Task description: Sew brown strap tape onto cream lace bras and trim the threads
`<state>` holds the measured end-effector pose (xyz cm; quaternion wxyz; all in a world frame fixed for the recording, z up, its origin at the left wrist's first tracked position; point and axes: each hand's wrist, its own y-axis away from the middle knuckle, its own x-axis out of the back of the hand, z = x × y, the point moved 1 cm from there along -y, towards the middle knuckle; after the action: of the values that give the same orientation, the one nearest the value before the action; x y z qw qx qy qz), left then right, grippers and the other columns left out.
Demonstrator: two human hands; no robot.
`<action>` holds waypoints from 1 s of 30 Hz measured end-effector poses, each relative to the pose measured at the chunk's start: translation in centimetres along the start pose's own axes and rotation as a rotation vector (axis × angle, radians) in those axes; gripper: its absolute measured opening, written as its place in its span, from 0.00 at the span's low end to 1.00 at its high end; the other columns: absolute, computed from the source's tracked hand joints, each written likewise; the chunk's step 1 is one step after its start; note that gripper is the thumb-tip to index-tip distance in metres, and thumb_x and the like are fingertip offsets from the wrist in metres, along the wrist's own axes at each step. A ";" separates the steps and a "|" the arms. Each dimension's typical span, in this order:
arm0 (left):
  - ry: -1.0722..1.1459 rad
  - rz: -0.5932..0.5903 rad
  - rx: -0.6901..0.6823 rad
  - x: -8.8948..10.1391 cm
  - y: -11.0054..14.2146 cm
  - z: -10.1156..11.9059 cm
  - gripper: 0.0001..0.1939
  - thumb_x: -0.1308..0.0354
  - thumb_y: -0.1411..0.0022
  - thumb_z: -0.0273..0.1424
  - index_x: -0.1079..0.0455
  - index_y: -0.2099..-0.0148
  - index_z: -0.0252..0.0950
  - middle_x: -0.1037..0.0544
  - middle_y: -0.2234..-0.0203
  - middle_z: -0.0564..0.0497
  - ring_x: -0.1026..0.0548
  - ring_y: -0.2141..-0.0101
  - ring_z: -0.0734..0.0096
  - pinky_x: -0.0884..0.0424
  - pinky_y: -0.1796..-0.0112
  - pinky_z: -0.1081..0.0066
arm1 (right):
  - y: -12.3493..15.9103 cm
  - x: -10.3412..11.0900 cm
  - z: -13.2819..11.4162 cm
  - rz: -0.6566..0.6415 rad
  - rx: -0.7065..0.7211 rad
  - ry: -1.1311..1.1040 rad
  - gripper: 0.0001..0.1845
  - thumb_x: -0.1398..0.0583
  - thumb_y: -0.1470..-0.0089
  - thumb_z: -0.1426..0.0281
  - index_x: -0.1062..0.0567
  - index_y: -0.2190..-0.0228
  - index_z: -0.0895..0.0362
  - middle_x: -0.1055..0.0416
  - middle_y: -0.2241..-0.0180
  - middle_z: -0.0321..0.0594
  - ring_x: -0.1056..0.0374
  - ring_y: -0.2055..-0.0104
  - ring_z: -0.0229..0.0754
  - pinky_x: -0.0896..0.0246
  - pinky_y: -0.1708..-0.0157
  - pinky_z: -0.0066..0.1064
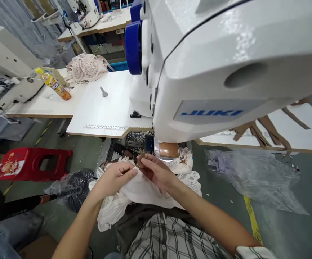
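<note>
The sewing machine (221, 75) runs off the top edge; the hands (158, 172) partly hide the brown piece (140, 160).

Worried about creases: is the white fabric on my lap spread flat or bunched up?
Bunched: the white fabric lies in rumpled folds, plainest below the left hand.

From where I stand, the one word I can read clearly is JUKI, in blue capitals on a pale label (181, 110) across the big white sewing machine (226, 81). Along the front edge of the white counter (112, 102) runs a printed ruler scale (106, 127), its figures too tiny to make out. The yellow-capped bottle (65, 94) wears a label with white lettering, and the red stool (45, 174) a picture sticker (8, 166), neither legible from here
</note>
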<state>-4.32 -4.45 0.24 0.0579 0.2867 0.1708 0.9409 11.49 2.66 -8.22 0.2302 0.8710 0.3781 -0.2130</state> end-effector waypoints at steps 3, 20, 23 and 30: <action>-0.050 0.286 0.054 -1.6 -1.3 -2.5 0.13 0.44 0.37 0.42 0.31 0.67 0.38 0.29 0.73 0.52 0.32 0.69 0.67 0.39 0.70 0.72 | -0.8 0.7 1.5 0.221 0.130 0.079 0.14 0.38 0.45 0.57 0.28 0.63 0.53 0.31 0.69 0.35 0.33 0.67 0.38 0.34 0.62 0.32; 0.282 0.283 -0.011 -8.7 -2.9 -1.2 0.16 0.51 0.32 0.39 0.28 0.66 0.36 0.28 0.74 0.52 0.32 0.71 0.70 0.37 0.68 0.73 | 2.9 5.8 -0.1 0.242 0.463 1.188 0.16 0.44 0.38 0.61 0.23 0.54 0.55 0.24 0.66 0.45 0.29 0.67 0.46 0.34 0.65 0.37; 0.313 0.274 -0.006 -9.0 -3.2 -0.3 0.17 0.53 0.31 0.39 0.28 0.63 0.36 0.28 0.74 0.52 0.32 0.71 0.69 0.36 0.67 0.73 | 2.8 5.6 -0.9 0.237 0.448 1.089 0.13 0.44 0.38 0.62 0.22 0.59 0.54 0.23 0.64 0.43 0.28 0.65 0.44 0.33 0.65 0.34; 0.214 0.320 0.019 -10.2 -4.8 -0.2 0.18 0.49 0.33 0.44 0.35 0.70 0.37 0.34 0.79 0.55 0.36 0.74 0.71 0.42 0.72 0.73 | 3.8 7.1 -0.4 0.125 0.628 1.326 0.13 0.45 0.37 0.65 0.21 0.63 0.51 0.21 0.60 0.42 0.27 0.58 0.45 0.31 0.57 0.36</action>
<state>4.08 -2.14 -6.90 -0.1137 0.2092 0.1371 0.9615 18.85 4.57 -10.84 -0.2956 0.8616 0.3088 0.2737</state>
